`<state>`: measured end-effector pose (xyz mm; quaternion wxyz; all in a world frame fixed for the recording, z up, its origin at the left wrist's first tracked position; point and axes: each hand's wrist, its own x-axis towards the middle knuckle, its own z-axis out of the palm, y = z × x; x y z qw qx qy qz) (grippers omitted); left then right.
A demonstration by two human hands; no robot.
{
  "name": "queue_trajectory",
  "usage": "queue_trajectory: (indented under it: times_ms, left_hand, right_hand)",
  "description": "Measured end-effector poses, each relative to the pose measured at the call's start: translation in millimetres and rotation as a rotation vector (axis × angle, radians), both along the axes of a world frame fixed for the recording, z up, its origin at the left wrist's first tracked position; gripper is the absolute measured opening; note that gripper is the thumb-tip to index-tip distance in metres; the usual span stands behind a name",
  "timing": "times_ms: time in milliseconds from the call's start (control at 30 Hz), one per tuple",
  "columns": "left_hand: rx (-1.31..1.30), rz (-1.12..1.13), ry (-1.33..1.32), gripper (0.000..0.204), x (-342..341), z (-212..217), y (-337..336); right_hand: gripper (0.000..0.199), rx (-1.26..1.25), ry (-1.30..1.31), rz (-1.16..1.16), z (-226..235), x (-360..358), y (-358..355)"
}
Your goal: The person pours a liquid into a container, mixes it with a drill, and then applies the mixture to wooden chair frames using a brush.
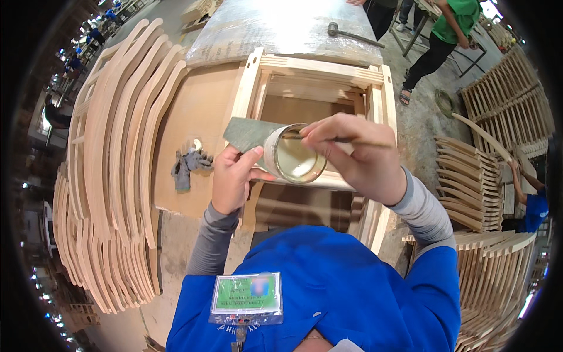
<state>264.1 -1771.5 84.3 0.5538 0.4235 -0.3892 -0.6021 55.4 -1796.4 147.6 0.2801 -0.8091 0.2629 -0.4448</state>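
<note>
My left hand (232,178) is closed around the side of a round can (272,154), tilted so that its mouth shows. Inside lies a pale, cream-coloured liquid (298,159). A flat grey-green piece (251,134) sticks out beside the can above my left fingers; whether it is fixed to the can I cannot tell. Between the fingertips of my right hand (362,154) is a thin wooden stick (374,142), its front end at the can's mouth. Below both hands lie pale wooden frames (319,66), stacked on one another.
Grey work gloves (189,167) rest on a cardboard sheet (196,111) at left. Curved wooden parts (117,135) are piled beyond. A mallet (358,36) lies on the plastic-wrapped surface (264,29) ahead. More wooden stacks (466,182) and a person in green (448,35) are at right.
</note>
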Motion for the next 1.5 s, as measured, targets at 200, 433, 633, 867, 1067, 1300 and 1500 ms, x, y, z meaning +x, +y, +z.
queue_trajectory:
  times_ms: [200, 433, 633, 867, 1067, 1300, 1500]
  left_hand:
    - [0.031, -0.161, 0.100, 0.024, 24, -7, -8]
    - [0.025, -0.258, 0.048, 0.025, 44, -2, -3]
    - [0.018, -0.290, 0.030, 0.025, 23, 5, -7]
    - [-0.110, -0.016, -0.084, 0.021, 19, 9, 9]
    - [-0.193, 0.228, -0.153, 0.020, 8, -9, 29]
    - [-0.305, 0.424, -0.121, 0.019, -13, -42, 45]
    - [-0.113, 0.221, 0.082, 0.019, -4, -36, 63]
  right_hand:
    - [0.015, -0.311, 0.341, 0.304, 5, 3, 31]
    - [0.011, -0.209, 0.473, 0.332, 26, -32, 29]
    - [0.015, -0.122, 0.114, 0.286, 17, -17, 19]
    - [0.012, -0.086, 0.041, -0.125, -17, -23, 25]
    - [0.009, 0.397, -0.361, -0.239, -60, -14, 68]
    - [0.012, 0.483, -0.721, -0.387, -61, 12, 103]
    - [0.017, 0.129, -0.406, -0.458, -67, -2, 89]
